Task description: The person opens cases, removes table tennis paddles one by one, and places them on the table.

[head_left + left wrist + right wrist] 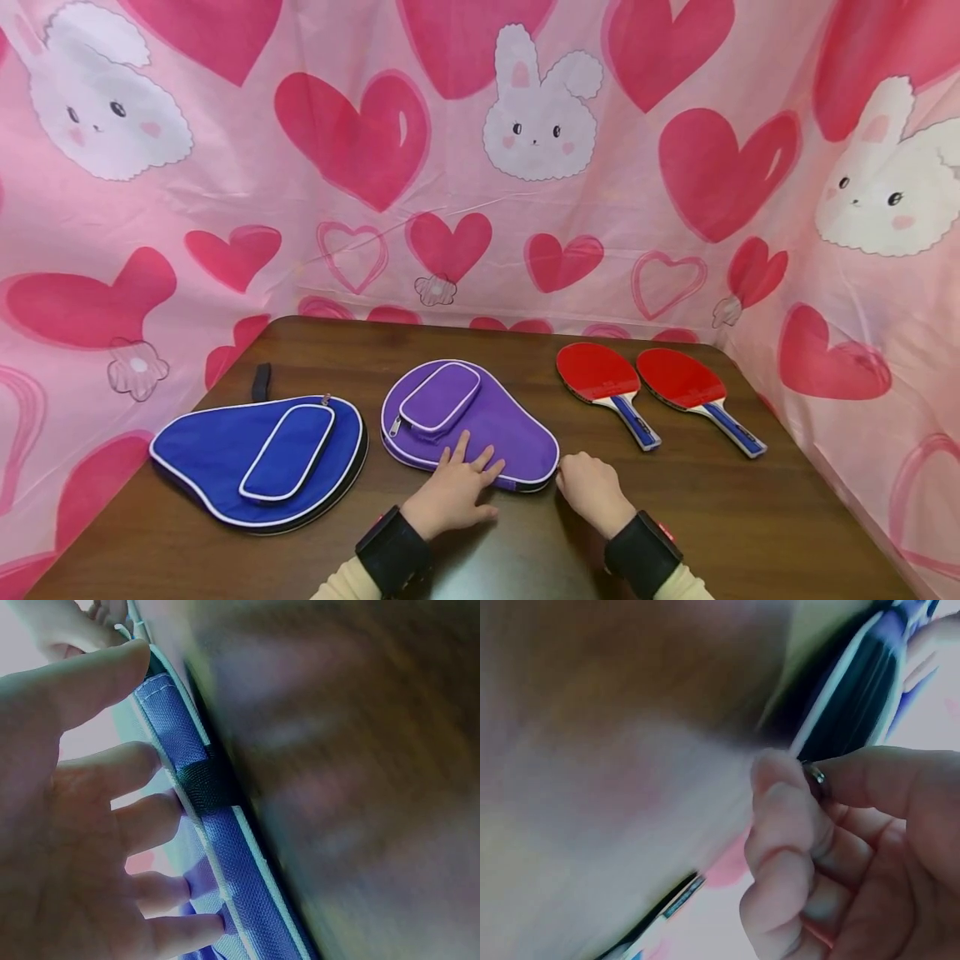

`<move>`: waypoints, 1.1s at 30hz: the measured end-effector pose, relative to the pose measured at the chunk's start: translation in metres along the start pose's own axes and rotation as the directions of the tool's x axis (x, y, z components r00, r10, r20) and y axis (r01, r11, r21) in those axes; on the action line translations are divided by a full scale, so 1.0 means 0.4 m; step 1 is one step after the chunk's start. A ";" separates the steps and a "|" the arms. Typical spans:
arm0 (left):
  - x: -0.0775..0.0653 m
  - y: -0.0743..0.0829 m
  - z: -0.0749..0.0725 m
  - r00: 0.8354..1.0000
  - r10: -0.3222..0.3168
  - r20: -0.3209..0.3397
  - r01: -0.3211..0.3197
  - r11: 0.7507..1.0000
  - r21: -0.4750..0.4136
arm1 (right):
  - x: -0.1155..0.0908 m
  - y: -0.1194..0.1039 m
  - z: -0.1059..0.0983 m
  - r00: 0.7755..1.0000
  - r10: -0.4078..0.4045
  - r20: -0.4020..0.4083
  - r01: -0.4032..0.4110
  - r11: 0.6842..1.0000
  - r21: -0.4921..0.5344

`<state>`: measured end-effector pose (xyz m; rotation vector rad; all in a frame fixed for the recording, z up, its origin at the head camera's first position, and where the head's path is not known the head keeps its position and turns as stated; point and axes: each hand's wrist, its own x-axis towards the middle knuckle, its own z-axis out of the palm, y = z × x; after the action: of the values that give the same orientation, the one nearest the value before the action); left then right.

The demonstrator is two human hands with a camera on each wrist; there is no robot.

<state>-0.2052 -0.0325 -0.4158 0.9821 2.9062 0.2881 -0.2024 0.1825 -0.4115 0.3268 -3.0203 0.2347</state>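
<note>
A purple bat-shaped case (517, 433) with white piping lies flat at the middle of a brown wooden counter (750, 508), its narrow end pointing right and toward the person. The left hand (453, 490) rests against its near edge, grip spread, fingertips touching the fabric. At the narrow end, the right hand (594, 492) has its fingers curled, its grip pinching a small metal zip pull (816, 775) between thumb and forefinger. Both wrists wear black bands (392, 552). To the left, apart from the purple case, lies a blue case (197, 437) of similar shape, narrow end to the left. At the right, two red table-tennis bats (598, 372) lie side by side, blue-and-white handles angled toward the near right. Behind hangs pink cloth (465, 190) printed with hearts and white rabbits.
</note>
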 end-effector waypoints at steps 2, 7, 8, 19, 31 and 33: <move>0.000 0.000 0.001 1.000 -0.001 -0.005 0.001 1.000 0.013 | -0.015 -0.014 0.006 1.000 -0.010 -0.013 0.009 1.000 -0.020; -0.001 -0.002 0.001 1.000 0.012 -0.018 -0.011 0.999 0.053 | -0.037 -0.035 0.023 0.995 -0.045 -0.088 0.039 0.997 -0.066; -0.001 -0.002 0.001 1.000 0.014 -0.020 -0.013 0.998 0.059 | -0.036 -0.034 0.024 0.995 -0.042 -0.094 0.036 0.997 -0.068; 0.018 0.014 0.013 0.997 0.071 -0.020 -0.070 0.996 0.058 | 0.032 0.031 0.013 0.996 0.088 0.011 -0.088 0.996 -0.005; 0.062 0.044 0.012 0.999 0.049 0.012 -0.050 0.983 0.176 | 0.082 0.067 0.017 0.986 0.166 0.027 -0.166 0.986 -0.024; 0.065 0.047 0.011 0.999 0.032 0.024 -0.036 0.984 0.172 | 0.074 0.059 0.016 0.986 0.166 0.026 -0.165 0.986 -0.028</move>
<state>-0.2143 -0.0016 -0.4165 1.0515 2.9375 0.0270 -0.2369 0.1982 -0.4180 0.0775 -3.0776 0.2047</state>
